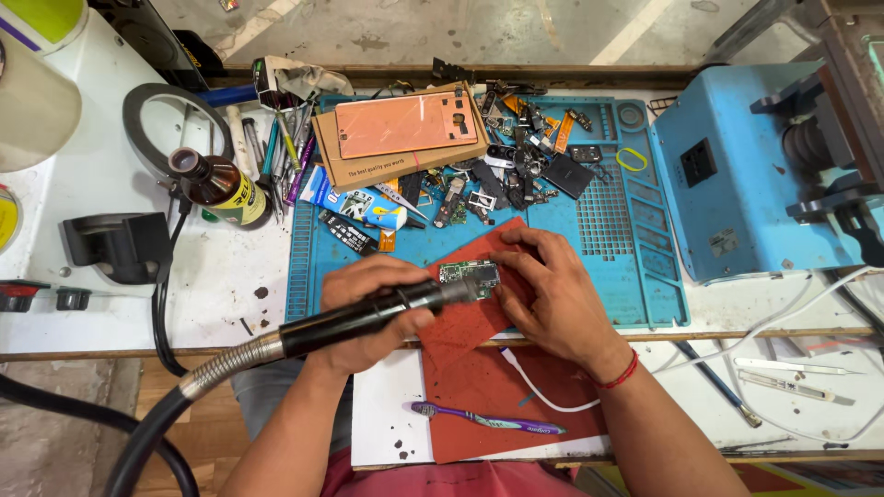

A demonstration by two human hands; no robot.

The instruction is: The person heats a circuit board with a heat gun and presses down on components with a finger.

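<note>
Presently, the scene reads as follows.

Work item: small green circuit board (470,273), lying on a red mat (479,317) over the blue grid mat (608,221).
Board axis: long side runs left to right across the view, slightly tilted.
Left hand: left hand (368,304) wrapped closed around the black handle of a hot-air wand (368,316); the grip is full, fingers curled over the barrel.
Wand axis: from lower left, where its flexible hose (221,364) trails off the bench, up and right; the metal nozzle ends at the board's left edge, touching or just above it; which cannot be told.
Right hand: right hand (552,294) laid on the red mat, fingers narrowed, fingertips (505,262) pressing the board's right end and top edge.
Key relation: board sits between the two hands; the right hand is the nearer, in contact.
Surroundings: purple toothbrush (488,421) near the bench front; brown bottle (216,187) well to the left; blue machine (737,175) to the right.
</note>
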